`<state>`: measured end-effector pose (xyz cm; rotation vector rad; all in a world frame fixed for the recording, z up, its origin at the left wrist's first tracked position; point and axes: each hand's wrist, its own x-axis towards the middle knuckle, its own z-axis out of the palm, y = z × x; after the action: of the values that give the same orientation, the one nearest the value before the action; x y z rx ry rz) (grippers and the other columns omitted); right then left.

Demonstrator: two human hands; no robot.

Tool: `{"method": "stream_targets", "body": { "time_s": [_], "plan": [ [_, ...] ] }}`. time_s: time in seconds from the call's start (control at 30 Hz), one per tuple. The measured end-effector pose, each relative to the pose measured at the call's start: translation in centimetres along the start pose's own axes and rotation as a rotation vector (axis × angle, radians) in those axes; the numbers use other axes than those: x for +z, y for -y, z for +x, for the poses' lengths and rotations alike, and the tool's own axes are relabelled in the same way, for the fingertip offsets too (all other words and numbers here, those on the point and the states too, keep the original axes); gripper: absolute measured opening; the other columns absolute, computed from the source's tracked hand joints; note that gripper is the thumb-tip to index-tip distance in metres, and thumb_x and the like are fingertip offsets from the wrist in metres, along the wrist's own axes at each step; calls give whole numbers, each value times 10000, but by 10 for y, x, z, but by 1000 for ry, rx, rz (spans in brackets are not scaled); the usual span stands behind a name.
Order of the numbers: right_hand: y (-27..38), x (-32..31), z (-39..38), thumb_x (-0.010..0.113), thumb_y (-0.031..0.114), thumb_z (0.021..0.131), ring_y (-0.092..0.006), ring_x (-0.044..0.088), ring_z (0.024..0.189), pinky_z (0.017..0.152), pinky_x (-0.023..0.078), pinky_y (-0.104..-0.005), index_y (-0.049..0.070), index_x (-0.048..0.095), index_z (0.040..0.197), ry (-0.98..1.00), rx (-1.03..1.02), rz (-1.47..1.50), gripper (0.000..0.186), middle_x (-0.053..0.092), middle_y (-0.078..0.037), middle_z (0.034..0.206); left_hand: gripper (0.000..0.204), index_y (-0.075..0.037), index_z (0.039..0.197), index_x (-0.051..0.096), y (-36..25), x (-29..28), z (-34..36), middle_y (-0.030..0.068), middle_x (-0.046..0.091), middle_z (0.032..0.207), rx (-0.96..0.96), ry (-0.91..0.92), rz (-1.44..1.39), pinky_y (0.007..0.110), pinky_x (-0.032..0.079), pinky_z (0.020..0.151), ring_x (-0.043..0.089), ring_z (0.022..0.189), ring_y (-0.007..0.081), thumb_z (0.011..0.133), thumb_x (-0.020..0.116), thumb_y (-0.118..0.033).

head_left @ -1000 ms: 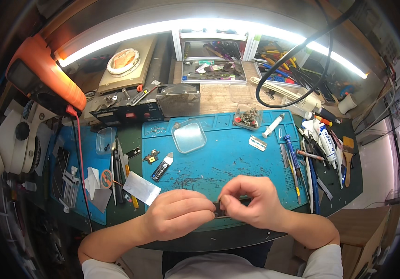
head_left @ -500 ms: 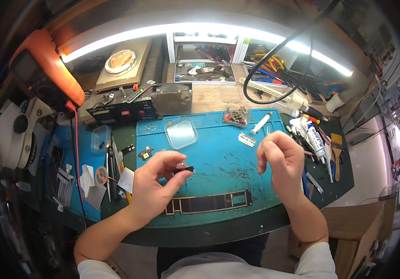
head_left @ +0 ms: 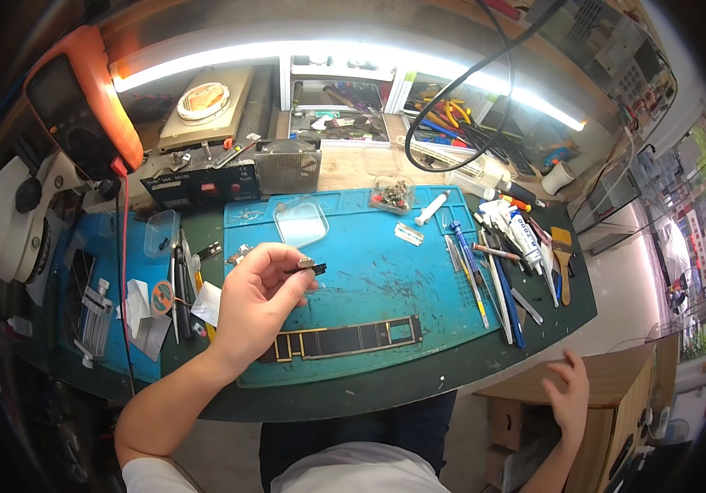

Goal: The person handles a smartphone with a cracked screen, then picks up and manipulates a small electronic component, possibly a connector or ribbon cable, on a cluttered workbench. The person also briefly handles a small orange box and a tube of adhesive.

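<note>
At the far left of the bench an orange multimeter [head_left: 82,99] leans above a white microscope body [head_left: 16,222], with a red test lead [head_left: 125,271] trailing down past a cluster of tweezers [head_left: 179,283] and paper scraps. Just right of these, the left hand [head_left: 258,300] is raised over the blue work mat [head_left: 386,271], its thumb and fingertips pinched together on a small dark component with a metal end [head_left: 310,266], held clear of the mat surface. Judging by its size it is very light and stiff, and probably fragile at any contacts or thin tail it carries, so it looks best held by its edges with a gentle pinch, as here, and it could easily slip or flick away if squeezed. Below the hand a long narrow black and gold circuit board [head_left: 344,338] lies flat along the mat's near edge; it appears thin and rigid, best lifted by its long sides. A clear plastic lid [head_left: 301,222] and a small clear tub of parts [head_left: 392,195] sit farther back, a row of pens and tools [head_left: 492,263] lies to the right, and the right hand [head_left: 570,398] hangs off the bench by a wooden drawer unit [head_left: 616,386], fingers loosely spread, holding nothing.
</note>
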<state>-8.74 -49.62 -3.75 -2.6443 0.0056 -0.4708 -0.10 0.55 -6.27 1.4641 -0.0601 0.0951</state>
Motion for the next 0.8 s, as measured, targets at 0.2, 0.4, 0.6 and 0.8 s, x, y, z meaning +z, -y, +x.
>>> {"method": "stream_targets", "body": {
  "time_s": [0.2, 0.4, 0.6, 0.8],
  "plan": [
    [-13, -21, -4, 660, 13, 881, -319, 692, 929, 826, 543, -370, -15, 705, 995, 100, 412, -171, 125, 690, -164, 1055, 154, 8, 1146, 630, -4, 0, 1, 88, 693, 1072, -3, -27, 0, 265, 562, 755, 689, 928, 147, 1005, 632, -56],
    [13, -18, 17, 662, 48, 888, -342, 709, 809, 730, 533, -435, 13, 744, 969, 236, 285, -441, 120, 742, -164, 904, 172, 10, 1160, 638, -7, -2, 2, 81, 698, 1069, -23, -29, -4, 266, 562, 760, 689, 924, 142, 1003, 639, -62],
    [42, -9, 37, 668, 64, 913, -192, 650, 696, 662, 515, -329, 21, 749, 1028, 26, 339, -284, 147, 672, -99, 764, 179, 5, 1166, 648, -8, -5, 4, 86, 705, 1080, -31, -20, -56, 278, 573, 780, 701, 938, 155, 1000, 645, -62],
    [148, 65, 88, 689, -44, 872, -156, 646, 788, 665, 523, -256, 27, 717, 1143, 177, -300, 365, 281, 678, -85, 977, 173, -1, 1154, 649, -10, -2, 0, 87, 711, 1067, -83, 3, -76, 291, 584, 786, 718, 937, 178, 987, 660, -49]
  ]
}}
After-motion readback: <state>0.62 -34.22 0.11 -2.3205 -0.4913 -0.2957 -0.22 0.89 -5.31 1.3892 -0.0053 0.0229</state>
